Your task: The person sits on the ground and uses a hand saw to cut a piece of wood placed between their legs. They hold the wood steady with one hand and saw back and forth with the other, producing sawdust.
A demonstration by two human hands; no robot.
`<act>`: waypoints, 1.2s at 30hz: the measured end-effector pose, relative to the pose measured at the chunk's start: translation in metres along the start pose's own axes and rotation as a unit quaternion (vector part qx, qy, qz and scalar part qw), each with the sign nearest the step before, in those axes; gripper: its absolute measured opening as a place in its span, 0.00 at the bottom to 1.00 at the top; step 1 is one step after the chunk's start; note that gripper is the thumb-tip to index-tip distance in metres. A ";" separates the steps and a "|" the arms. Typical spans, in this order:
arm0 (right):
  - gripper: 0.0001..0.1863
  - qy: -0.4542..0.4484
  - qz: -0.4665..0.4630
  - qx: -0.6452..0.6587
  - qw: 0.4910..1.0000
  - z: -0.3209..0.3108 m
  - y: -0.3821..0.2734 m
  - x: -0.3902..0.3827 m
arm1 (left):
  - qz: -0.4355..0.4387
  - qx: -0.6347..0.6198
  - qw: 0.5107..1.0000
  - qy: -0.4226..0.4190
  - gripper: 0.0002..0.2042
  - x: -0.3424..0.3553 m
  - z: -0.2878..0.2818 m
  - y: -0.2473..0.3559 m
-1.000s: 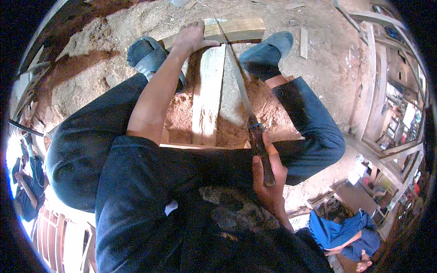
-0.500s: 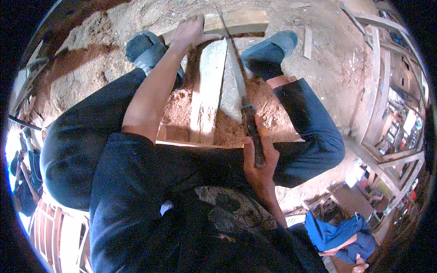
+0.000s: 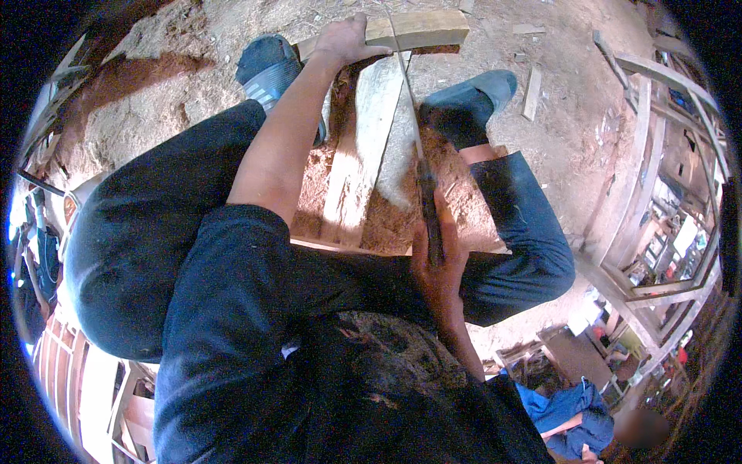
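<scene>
A handsaw (image 3: pixel 410 100) with a thin blade and a dark handle lies across a short timber piece (image 3: pixel 429 31) at the top of the view. My right hand (image 3: pixel 440 251) is closed around the saw's handle, close to my lap. Just left of the blade, my left hand (image 3: pixel 344 40) grips the timber, its thumb stretched toward the saw. Beneath the timber, a pale board (image 3: pixel 363 147) runs back toward me between my feet. The blade appears nearly edge-on, and I cannot tell how deep it sits in the wood.
My slippered feet (image 3: pixel 267 73) flank the board. Reddish sawdust (image 3: pixel 456 185) covers the ground, and a small offcut (image 3: pixel 532 93) lies at the right. Wooden frames (image 3: pixel 638 155) stand at the far right. A person in blue (image 3: pixel 576 410) sits at lower right.
The saw has turned from showing its blade's broad side to nearly edge-on. My right hand sits slightly farther forward. My left hand keeps its place on the timber, and the whole view has shifted slightly.
</scene>
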State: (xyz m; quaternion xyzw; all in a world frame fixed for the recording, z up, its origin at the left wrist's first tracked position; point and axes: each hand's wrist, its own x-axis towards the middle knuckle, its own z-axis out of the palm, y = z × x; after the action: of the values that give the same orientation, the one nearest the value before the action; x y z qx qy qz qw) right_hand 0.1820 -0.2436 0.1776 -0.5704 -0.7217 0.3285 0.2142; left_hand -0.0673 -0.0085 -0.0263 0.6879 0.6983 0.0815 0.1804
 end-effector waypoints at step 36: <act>0.25 -0.033 0.163 0.056 0.984 0.024 0.047 0.018 | -0.026 0.037 0.999 -0.024 0.44 0.003 -0.007 0.006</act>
State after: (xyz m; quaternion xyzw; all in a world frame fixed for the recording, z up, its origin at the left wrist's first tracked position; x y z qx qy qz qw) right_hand 0.1926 -0.2259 0.1262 -0.6564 -0.6062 0.4174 0.1658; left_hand -0.0643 -0.0045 -0.0181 0.6778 0.7137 0.0342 0.1735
